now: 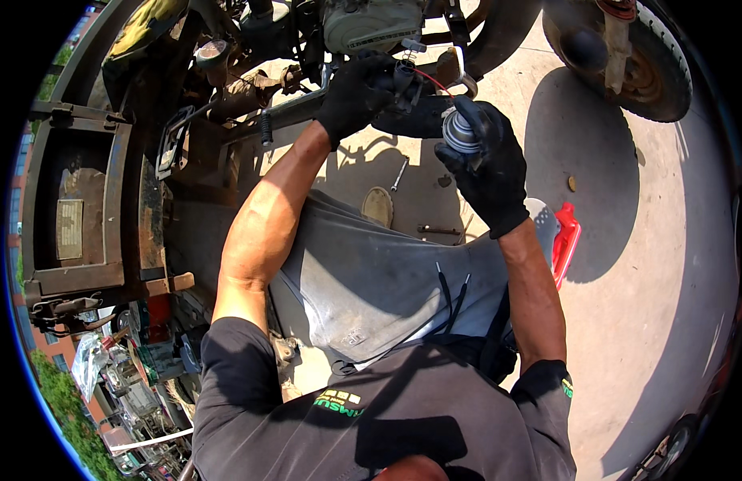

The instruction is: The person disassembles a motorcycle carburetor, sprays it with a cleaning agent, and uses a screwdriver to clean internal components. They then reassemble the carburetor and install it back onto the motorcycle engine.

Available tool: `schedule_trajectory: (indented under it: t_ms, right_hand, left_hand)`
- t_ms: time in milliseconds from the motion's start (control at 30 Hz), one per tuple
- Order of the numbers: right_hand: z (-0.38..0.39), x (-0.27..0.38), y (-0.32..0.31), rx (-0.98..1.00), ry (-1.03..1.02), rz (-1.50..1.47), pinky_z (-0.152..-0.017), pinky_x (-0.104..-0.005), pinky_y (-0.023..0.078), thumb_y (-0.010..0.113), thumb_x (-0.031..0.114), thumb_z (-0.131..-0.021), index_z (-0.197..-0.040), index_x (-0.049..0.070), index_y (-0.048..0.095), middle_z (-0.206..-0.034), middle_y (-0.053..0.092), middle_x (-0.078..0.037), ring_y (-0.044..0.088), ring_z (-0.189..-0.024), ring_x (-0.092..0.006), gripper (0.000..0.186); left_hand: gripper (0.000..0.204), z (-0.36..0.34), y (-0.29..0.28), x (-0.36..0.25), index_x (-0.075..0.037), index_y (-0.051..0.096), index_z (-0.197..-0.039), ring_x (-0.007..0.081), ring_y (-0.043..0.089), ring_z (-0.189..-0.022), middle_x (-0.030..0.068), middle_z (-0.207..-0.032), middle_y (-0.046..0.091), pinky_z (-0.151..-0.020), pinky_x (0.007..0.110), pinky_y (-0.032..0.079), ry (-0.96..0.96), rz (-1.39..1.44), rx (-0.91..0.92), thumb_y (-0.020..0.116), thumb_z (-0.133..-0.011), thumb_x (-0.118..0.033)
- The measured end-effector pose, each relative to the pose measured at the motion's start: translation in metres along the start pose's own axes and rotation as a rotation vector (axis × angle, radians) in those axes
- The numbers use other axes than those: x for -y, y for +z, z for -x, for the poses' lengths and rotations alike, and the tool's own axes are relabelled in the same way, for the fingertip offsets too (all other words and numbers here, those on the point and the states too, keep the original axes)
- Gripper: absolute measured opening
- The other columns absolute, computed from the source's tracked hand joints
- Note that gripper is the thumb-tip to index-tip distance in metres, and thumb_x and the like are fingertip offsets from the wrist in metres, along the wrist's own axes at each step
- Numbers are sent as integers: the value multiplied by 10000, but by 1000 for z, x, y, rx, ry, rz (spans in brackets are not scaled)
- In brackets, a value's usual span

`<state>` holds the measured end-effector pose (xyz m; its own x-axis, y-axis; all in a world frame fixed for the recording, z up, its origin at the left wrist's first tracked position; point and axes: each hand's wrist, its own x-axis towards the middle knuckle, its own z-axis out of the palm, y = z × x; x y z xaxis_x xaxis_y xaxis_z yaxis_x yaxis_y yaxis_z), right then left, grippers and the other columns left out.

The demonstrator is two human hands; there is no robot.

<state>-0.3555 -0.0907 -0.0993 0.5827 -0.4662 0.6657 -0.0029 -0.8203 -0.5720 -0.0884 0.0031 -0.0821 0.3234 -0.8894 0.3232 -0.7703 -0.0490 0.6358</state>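
Observation:
My left hand (355,94), in a black glove, is closed around a small grey metal part (404,78) that looks like a carburetor. A thin coil spring (409,58) stands up from its top. In my gloved right hand (493,164) is a spray can (461,133), its domed metal base toward me. A thin red straw (432,78) runs from the can's far end toward the metal part. The can's nozzle and the finger on it are hidden. Just beyond my left hand sits the vehicle's engine (371,26).
A rusty vehicle frame (150,216) fills the left side. At the upper right stands a wheel (640,68). On the concrete lie a wrench (400,173), a dark rod (439,230) and a red plastic container (565,240) beside my right forearm. My shoe (377,207) is below the hands.

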Motion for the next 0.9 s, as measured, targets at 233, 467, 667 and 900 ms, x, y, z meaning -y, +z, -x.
schedule_trajectory:
  t_ms: [233,467,667,900]
  right_hand:
    - [15,11,-16,-150,52,-118,-941,-409,557,874,305,-793,-1413,111,592,-1275,642,-155,662,-1137,-332,708]
    - [45,28,-24,-97,126,-234,-996,-416,538,853,257,-803,-1418,113,588,-1298,638,-143,639,-1194,-332,685]
    - [49,31,-16,-55,116,-206,-962,-441,528,888,182,-735,-1417,116,600,-1285,640,-160,631,-1152,-360,743]
    - [42,27,-11,2,83,-32,-958,-468,530,906,264,-743,-1387,88,575,-1298,622,-199,629,-1152,-396,746]
  left_hand:
    - [489,-3,-7,0,20,679,-1223,171,673,-969,97,-1088,719,-873,315,542,-365,586,145,710,-736,10]
    - [490,0,-16,27,48,577,-1365,225,660,-1174,149,-1313,664,-1036,356,524,-218,952,346,550,-910,-132]
    - [513,-1,-7,24,71,552,-1380,257,642,-1238,171,-1348,650,-1097,383,498,-168,791,334,538,-913,-142]
    - [456,0,-8,21,70,582,-1346,248,653,-1203,163,-1319,666,-1077,368,502,-246,981,344,509,-937,-118]
